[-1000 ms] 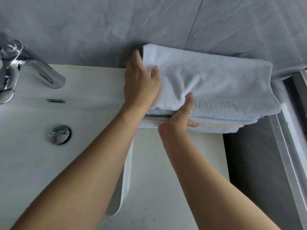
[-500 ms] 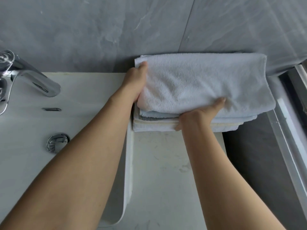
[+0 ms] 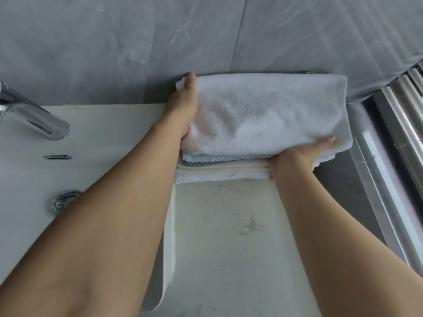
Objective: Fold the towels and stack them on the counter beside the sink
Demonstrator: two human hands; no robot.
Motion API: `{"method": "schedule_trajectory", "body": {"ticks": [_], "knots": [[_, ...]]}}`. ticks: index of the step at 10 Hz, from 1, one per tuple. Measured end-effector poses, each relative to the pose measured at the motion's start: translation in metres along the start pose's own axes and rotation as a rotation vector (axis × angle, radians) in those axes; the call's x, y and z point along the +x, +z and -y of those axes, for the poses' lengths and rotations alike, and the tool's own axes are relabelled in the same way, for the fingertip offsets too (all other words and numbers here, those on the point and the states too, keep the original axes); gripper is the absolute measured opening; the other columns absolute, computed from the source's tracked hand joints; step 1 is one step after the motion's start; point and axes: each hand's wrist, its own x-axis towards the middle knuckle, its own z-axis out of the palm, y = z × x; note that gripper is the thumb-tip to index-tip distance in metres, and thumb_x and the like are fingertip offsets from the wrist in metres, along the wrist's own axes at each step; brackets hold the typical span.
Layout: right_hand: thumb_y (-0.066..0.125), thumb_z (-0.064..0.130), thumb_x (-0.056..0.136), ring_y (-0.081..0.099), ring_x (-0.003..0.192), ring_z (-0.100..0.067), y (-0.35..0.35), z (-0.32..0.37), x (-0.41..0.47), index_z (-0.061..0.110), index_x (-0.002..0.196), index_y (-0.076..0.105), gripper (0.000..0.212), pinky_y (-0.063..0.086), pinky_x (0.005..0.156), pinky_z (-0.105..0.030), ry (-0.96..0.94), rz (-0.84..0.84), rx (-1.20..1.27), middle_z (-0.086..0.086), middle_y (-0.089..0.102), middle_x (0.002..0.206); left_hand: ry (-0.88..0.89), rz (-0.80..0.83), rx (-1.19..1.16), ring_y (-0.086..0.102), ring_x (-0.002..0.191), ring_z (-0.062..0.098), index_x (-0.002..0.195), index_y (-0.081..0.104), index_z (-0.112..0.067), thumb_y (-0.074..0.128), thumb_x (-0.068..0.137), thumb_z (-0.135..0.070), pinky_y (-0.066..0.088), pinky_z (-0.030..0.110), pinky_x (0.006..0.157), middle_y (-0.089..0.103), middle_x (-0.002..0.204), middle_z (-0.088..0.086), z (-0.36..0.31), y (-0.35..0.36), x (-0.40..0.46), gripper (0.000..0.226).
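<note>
We see the white top towel (image 3: 263, 115) on the towel stack (image 3: 219, 167) at the desk's (image 3: 229, 236) twelve o'clock edge. Our left hand (image 3: 184, 106) presses flat at nine o'clock; right hand (image 3: 297, 156) lies flat at five o'clock.

text: none legible | labels: none | numbers: none

Grey marbled wall tiles (image 3: 137, 42) behind a pale stone countertop (image 3: 229, 236), metal-framed window (image 3: 400, 124) at right, soft daylight.
</note>
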Motion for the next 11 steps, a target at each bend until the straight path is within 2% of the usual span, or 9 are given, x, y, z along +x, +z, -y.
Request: {"method": "schedule_trajectory", "body": {"ticks": [1,4,5,6,7,8,9,10,11], "knots": [[0.049,0.093,0.049,0.052,0.121,-0.025,-0.002,-0.004,-0.004,0.037,0.143,0.035,0.111,0.040,0.097,-0.042,-0.046,-0.012,-0.006,0.013,0.048,0.138,0.035,-0.039,-0.003,0.050,0.114,0.020,0.143,0.050,-0.017,0.031,0.095,-0.070,0.032,0.027,0.085,0.049,0.146,0.009,0.004,0.001,0.003,0.073],[0.053,0.090,0.053,0.038,0.135,-0.026,-0.010,-0.012,-0.017,0.040,0.151,0.015,0.116,0.031,0.106,-0.048,-0.004,0.085,0.000,0.015,0.028,0.153,-0.036,-0.007,-0.037,0.045,0.134,0.024,0.147,0.042,-0.011,0.041,0.091,-0.073,0.031,0.027,0.089,0.044,0.151,0.007,-0.002,-0.008,-0.008,0.083],[0.054,0.089,0.056,0.038,0.134,-0.026,-0.019,-0.016,-0.019,0.037,0.149,0.024,0.110,0.030,0.106,-0.046,0.030,0.127,-0.040,0.012,0.035,0.150,0.002,-0.035,0.041,0.049,0.126,0.023,0.147,0.042,-0.008,0.039,0.094,-0.067,0.031,0.027,0.088,0.046,0.150,0.009,-0.002,-0.013,-0.024,0.080],[0.056,0.086,0.061,0.038,0.135,-0.029,-0.031,-0.019,-0.022,0.037,0.148,0.029,0.104,0.028,0.108,-0.049,0.068,0.190,-0.056,0.007,0.040,0.149,0.068,-0.088,0.138,0.048,0.098,0.017,0.144,0.045,-0.006,0.037,0.094,-0.067,0.033,0.027,0.080,0.052,0.144,0.010,-0.001,-0.014,-0.051,0.080],[0.053,0.084,0.063,0.034,0.138,-0.031,-0.048,-0.022,-0.028,0.037,0.151,0.022,0.105,0.024,0.112,-0.052,0.066,0.240,-0.091,0.002,0.036,0.152,0.114,-0.177,0.221,0.054,0.113,0.023,0.145,0.041,-0.006,0.037,0.093,-0.068,0.036,0.029,0.082,0.050,0.144,0.009,0.011,-0.011,-0.081,0.081],[0.051,0.084,0.061,0.028,0.142,-0.030,-0.066,-0.027,-0.034,0.036,0.152,0.019,0.108,0.020,0.113,-0.050,0.117,0.340,-0.063,0.000,0.029,0.157,0.129,-0.216,0.253,0.052,0.124,0.029,0.143,0.042,-0.010,0.037,0.093,-0.065,0.044,0.041,0.099,0.052,0.141,0.009,0.027,-0.008,-0.105,0.074],[0.048,0.081,0.073,0.024,0.145,-0.030,-0.081,-0.031,-0.043,0.035,0.153,0.017,0.097,0.017,0.113,-0.050,0.153,0.377,-0.154,0.001,0.023,0.159,0.129,-0.230,0.239,0.051,0.125,0.030,0.139,0.045,-0.007,0.038,0.096,-0.060,0.042,0.042,0.102,0.052,0.139,0.010,0.039,-0.005,-0.127,0.068],[0.043,0.072,0.085,0.028,0.142,-0.027,-0.091,-0.031,-0.048,0.033,0.153,0.020,0.082,0.020,0.111,-0.048,0.152,0.372,-0.183,0.002,0.028,0.157,0.168,-0.289,0.326,0.039,0.138,0.029,0.147,0.034,-0.003,0.036,0.097,-0.062,0.031,0.039,0.111,0.039,0.152,0.014,0.041,-0.010,-0.140,0.077],[0.042,0.059,0.090,0.045,0.112,-0.018,-0.105,-0.012,-0.053,0.026,0.143,0.040,0.063,0.035,0.091,-0.035,0.021,0.382,-0.152,0.006,0.049,0.125,0.254,-0.391,0.367,0.036,0.140,0.028,0.149,0.033,-0.003,0.030,0.095,-0.068,0.027,0.038,0.113,0.036,0.154,0.017,0.028,-0.038,-0.146,0.085]]}}
